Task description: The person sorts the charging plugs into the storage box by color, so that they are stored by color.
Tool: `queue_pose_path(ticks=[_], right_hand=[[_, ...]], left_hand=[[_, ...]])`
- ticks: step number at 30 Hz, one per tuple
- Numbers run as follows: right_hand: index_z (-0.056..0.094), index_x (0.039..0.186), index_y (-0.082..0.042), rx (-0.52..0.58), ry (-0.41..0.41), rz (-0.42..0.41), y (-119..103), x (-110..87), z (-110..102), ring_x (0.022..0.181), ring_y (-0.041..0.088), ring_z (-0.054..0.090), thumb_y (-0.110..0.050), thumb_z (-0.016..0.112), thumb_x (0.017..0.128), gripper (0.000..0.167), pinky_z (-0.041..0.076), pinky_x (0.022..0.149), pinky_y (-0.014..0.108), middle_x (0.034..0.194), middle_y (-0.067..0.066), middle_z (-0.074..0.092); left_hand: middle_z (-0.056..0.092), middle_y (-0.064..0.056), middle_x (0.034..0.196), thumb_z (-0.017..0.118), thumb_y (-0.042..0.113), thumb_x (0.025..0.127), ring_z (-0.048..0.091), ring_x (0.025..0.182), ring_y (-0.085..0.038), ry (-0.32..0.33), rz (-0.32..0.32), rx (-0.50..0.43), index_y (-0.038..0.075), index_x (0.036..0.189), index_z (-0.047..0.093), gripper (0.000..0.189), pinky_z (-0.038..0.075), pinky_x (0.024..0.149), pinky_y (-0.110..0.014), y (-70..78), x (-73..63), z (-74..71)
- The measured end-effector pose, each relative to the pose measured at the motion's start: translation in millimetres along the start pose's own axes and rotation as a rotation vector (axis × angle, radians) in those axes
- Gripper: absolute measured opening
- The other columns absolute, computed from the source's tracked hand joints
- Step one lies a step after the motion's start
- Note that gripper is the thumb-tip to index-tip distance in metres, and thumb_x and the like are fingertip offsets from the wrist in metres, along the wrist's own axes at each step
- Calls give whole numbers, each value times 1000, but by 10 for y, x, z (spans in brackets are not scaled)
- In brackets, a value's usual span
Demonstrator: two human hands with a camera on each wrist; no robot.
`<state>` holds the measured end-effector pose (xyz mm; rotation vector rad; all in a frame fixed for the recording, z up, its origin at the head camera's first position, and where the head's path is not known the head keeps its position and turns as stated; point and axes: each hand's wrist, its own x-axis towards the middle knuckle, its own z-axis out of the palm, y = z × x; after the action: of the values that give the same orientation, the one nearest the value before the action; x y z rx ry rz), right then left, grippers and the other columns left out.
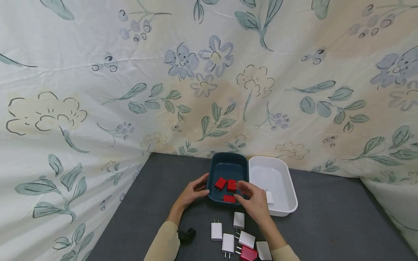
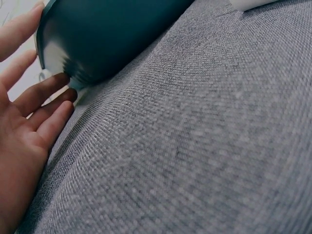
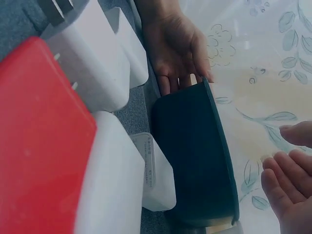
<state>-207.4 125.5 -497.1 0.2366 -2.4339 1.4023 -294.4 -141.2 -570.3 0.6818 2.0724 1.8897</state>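
Observation:
A dark teal bin [image 1: 226,163] holds three red charger plugs: one red plug [image 1: 220,183] at the left, another [image 1: 231,185] beside it, and a third [image 1: 229,198] near the front wall. My left hand [image 1: 191,194] touches the bin's left side, its fingers fairly straight along the outer wall in the left wrist view. Over the bin's right front edge is my right hand [image 1: 255,201]. Its thumb and fingers are apart, and nothing shows between them in the right wrist view.
To the right of the teal bin stands a white bin [image 1: 287,181] with a white plug [image 1: 269,198] inside, partly hidden by my right hand. On the dark cloth in front lie several white plugs [image 1: 216,231] and a red plug [image 1: 248,253]. Floral fabric [image 1: 209,108] hangs behind.

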Motion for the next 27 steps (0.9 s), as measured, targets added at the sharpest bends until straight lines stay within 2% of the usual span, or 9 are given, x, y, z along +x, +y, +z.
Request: queue_pose_path(ticks=[3,12,17,22,27], right_hand=[[69,116,-8,-8,-7,-11,-6,-32,-13,95,19,72,-5,84,73,45,60,83,33,108,4,74],[71,111,-9,10,-34,-27,22,-136,-46,90,19,72,-1,83,72,42,59,78,24,102,2,75],[72,109,-6,47,-43,-15,66,-189,-65,89,24,72,2,84,70,42,59,78,24,101,3,75],[72,109,-11,62,-67,19,79,-228,-57,91,26,72,1,84,70,43,58,79,22,102,1,75],[72,109,-11,54,-88,47,101,-267,-39,91,20,72,-1,84,70,42,58,78,20,102,-1,75]], left_hand=[[29,-23,157,64,7,93,29,145,-40,-20,14,-19,4,154,25,72,24,118,-56,0,-2,-9],[37,-15,155,66,13,92,35,144,-33,14,24,8,11,153,32,70,26,119,-53,-11,-18,9],[39,-14,154,67,17,92,37,143,-32,19,33,21,13,153,33,70,28,118,-53,-23,-10,17],[39,-14,154,66,19,92,38,143,-31,26,37,39,13,153,33,69,31,117,-51,-38,-10,9],[38,-13,155,67,19,92,36,143,-31,29,32,37,13,153,33,69,29,118,-52,-36,-10,10]])
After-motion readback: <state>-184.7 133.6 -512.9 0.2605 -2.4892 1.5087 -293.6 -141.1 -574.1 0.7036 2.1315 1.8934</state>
